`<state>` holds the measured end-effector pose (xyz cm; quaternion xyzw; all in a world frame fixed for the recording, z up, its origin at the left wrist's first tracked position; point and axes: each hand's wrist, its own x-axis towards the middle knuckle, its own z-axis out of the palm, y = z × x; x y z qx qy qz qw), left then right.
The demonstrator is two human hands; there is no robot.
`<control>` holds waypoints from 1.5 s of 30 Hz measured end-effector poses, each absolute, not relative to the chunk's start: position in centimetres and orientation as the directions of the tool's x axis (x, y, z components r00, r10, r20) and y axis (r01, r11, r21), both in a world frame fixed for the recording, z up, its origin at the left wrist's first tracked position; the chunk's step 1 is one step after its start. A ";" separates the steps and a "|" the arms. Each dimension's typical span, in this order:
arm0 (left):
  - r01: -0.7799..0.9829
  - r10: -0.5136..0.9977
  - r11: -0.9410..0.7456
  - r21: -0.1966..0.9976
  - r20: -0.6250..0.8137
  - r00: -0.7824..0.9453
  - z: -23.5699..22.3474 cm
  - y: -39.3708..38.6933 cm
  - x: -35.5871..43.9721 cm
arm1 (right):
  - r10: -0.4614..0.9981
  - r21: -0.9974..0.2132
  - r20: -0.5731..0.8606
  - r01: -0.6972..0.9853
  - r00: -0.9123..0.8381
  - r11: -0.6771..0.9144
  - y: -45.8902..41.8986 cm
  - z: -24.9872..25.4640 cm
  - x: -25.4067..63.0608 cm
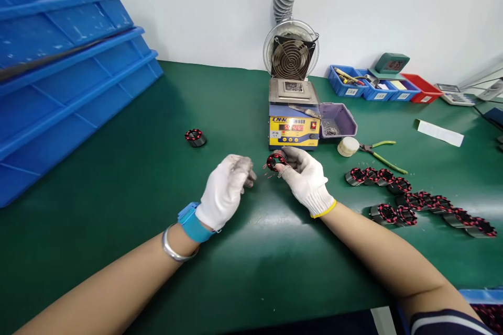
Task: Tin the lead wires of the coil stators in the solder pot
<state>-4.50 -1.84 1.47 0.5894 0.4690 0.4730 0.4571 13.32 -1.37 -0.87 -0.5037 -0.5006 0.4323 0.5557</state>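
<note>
A: Take the middle of the clock as the wound ring (275,156), black with red windings. What holds it?

B: The right hand (308,175), in a white glove, thumb and fingers clamped on its near and right sides. Loose wire ends stick out at its left.

A: And the left hand (223,186)?

B: At eight o'clock, gloved too, fingers curled, apart from the right one. Whether anything sits between those fingers — I can't tell.

A: What lies beyond?

B: Between twelve and one, a blue-and-yellow heating unit (294,128) with a lit red display; the round fan (291,59) stands behind it. The purple tray (337,120) is at two, just beside the unit.

A: Other rings?

B: A lone ring (197,140) just past nine, and a group of rings (422,201) between three and four — all on the green table (251,272). Green-handled pliers (383,157) lie at three.
</note>
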 end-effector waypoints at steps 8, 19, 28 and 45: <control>0.378 0.945 -0.311 0.872 0.240 0.224 0.5 -2.1 -4.0 | 0.989 -0.984 0.129 0.131 0.075 0.118 -2.5 -0.6 12.3; 0.287 0.947 -0.319 0.903 0.320 0.045 0.8 -1.5 -4.4 | 0.980 -0.985 0.133 0.128 0.151 0.114 -2.5 0.4 12.2; 0.207 0.918 -0.386 0.899 0.396 -0.012 0.8 -2.4 -4.5 | 0.974 -0.987 0.149 0.081 0.168 0.137 -1.9 0.5 13.0; 0.414 0.929 -0.367 0.833 0.309 0.202 0.5 -1.8 -4.0 | 0.970 -0.942 0.194 0.306 0.149 0.141 -3.0 1.8 12.7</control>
